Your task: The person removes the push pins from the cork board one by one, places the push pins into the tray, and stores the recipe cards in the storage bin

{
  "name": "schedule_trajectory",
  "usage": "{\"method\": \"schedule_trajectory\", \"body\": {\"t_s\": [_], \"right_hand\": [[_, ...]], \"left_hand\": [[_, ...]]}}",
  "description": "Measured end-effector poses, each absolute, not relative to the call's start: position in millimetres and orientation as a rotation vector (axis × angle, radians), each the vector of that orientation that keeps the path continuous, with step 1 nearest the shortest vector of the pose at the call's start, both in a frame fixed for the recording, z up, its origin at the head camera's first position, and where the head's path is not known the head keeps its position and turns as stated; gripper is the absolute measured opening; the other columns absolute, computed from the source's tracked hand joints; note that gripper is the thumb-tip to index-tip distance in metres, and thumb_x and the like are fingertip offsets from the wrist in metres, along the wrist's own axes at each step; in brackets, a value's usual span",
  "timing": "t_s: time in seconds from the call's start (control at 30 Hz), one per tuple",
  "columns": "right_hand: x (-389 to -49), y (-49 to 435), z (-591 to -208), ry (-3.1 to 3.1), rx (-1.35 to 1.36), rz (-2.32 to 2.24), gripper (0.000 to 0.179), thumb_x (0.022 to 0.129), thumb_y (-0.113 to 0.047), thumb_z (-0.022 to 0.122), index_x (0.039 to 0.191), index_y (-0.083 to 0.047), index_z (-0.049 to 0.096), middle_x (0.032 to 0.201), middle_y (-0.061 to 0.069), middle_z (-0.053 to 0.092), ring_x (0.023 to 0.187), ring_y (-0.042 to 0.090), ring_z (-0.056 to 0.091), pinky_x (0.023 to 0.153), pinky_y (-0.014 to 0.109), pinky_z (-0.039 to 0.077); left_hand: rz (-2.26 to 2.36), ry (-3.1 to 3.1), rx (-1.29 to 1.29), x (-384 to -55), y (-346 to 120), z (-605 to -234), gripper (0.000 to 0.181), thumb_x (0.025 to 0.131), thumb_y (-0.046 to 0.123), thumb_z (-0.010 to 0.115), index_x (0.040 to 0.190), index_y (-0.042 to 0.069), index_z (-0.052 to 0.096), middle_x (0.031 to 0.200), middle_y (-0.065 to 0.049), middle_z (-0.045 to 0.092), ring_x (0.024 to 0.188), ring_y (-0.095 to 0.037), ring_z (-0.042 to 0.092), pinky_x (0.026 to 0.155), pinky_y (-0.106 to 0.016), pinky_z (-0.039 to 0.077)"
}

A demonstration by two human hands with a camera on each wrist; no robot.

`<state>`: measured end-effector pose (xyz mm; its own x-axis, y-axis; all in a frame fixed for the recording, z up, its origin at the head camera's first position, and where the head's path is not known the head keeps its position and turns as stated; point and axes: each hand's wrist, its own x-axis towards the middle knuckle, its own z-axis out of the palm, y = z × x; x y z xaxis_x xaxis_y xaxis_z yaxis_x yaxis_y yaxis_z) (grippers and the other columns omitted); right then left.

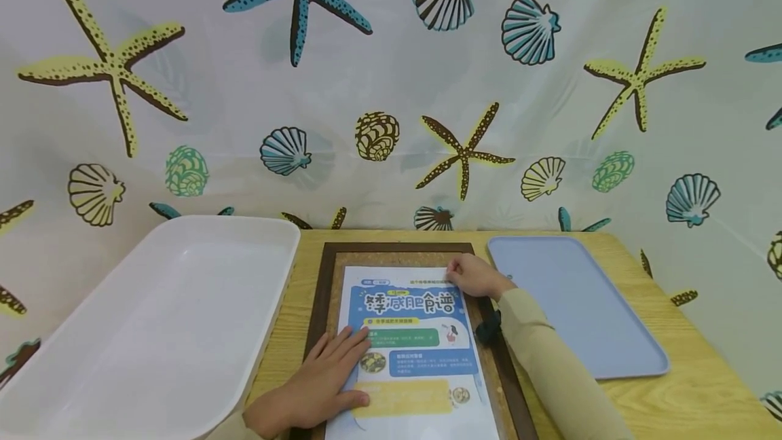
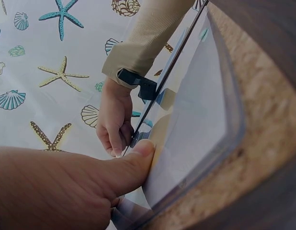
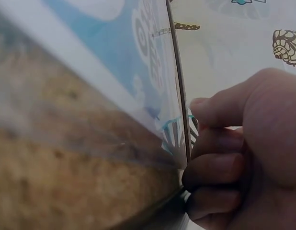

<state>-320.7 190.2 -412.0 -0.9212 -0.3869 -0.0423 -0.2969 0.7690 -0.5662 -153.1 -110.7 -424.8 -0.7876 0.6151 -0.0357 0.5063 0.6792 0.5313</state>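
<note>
A printed poster (image 1: 415,341) with blue, green and yellow panels lies on a brown-framed corkboard (image 1: 512,386). A clear glossy layer extends beyond the paper's edge in the left wrist view. My left hand (image 1: 320,382) rests on the poster's left side, fingers extended and thumb spread. Its thumb touches the surface in the left wrist view. My right hand (image 1: 479,277) is at the poster's upper right corner, with curled fingers (image 3: 217,167) against the surface. Whether anything is between those fingertips is hidden.
To the left stands a large white tray (image 1: 269,331); a flat pale-blue tray (image 1: 574,304) lies right of the board, partly behind my right sleeve. Both are on a wooden table (image 1: 684,358). A shell-and-starfish curtain (image 1: 366,202) hangs behind. A black device (image 1: 489,328) is on my right wrist.
</note>
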Motion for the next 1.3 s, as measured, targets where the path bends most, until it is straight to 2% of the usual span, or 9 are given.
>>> {"method": "schedule_trajectory", "body": {"t_s": [0.43, 0.67, 0.87, 1.13, 1.3], "right_hand": [[-315, 199, -408, 2.826, -0.473, -0.868, 0.011, 0.092, -0.005, 0.056, 0.085, 0.001, 0.06, 0.078, 0.006, 0.058, 0.069, 0.014, 0.051, 0.063, 0.025, 0.042], [-317, 211, -410, 2.743, -0.417, -1.024, 0.014, 0.096, -0.007, 0.053, 0.092, 0.004, 0.061, 0.091, 0.012, 0.059, 0.07, 0.016, 0.048, 0.061, 0.026, 0.038], [-314, 218, -404, 2.729, -0.445, -1.061, 0.018, 0.096, -0.011, 0.055, 0.091, 0.003, 0.064, 0.081, 0.009, 0.057, 0.061, 0.014, 0.043, 0.054, 0.027, 0.036], [-311, 226, -406, 2.825, -0.442, -0.984, 0.018, 0.096, -0.007, 0.054, 0.091, 0.006, 0.064, 0.079, 0.008, 0.058, 0.067, 0.015, 0.048, 0.064, 0.027, 0.041], [-310, 232, -411, 2.851, -0.411, -0.999, 0.016, 0.095, -0.006, 0.055, 0.087, 0.006, 0.063, 0.075, 0.006, 0.056, 0.068, 0.015, 0.05, 0.064, 0.026, 0.042]], "left_hand": [[0.76, 2.675, 0.915, -153, -110, -428, 0.079, 0.093, 0.049, 0.056, 0.147, -0.003, 0.032, 0.157, -0.019, 0.025, 0.145, -0.045, 0.015, 0.11, -0.07, 0.009], [0.756, 2.683, 0.904, -153, -109, -429, 0.079, 0.092, 0.049, 0.056, 0.147, -0.003, 0.032, 0.157, -0.019, 0.025, 0.145, -0.045, 0.014, 0.11, -0.07, 0.009], [0.74, 2.701, 0.903, -155, -109, -426, 0.079, 0.092, 0.049, 0.057, 0.147, -0.003, 0.032, 0.157, -0.019, 0.025, 0.145, -0.045, 0.015, 0.11, -0.07, 0.009], [0.737, 2.69, 0.905, -153, -110, -425, 0.079, 0.092, 0.048, 0.057, 0.147, -0.003, 0.032, 0.157, -0.018, 0.025, 0.145, -0.045, 0.015, 0.11, -0.07, 0.01], [0.737, 2.689, 0.91, -153, -110, -425, 0.079, 0.092, 0.048, 0.057, 0.147, -0.003, 0.032, 0.157, -0.019, 0.025, 0.145, -0.045, 0.015, 0.11, -0.07, 0.01]]}}
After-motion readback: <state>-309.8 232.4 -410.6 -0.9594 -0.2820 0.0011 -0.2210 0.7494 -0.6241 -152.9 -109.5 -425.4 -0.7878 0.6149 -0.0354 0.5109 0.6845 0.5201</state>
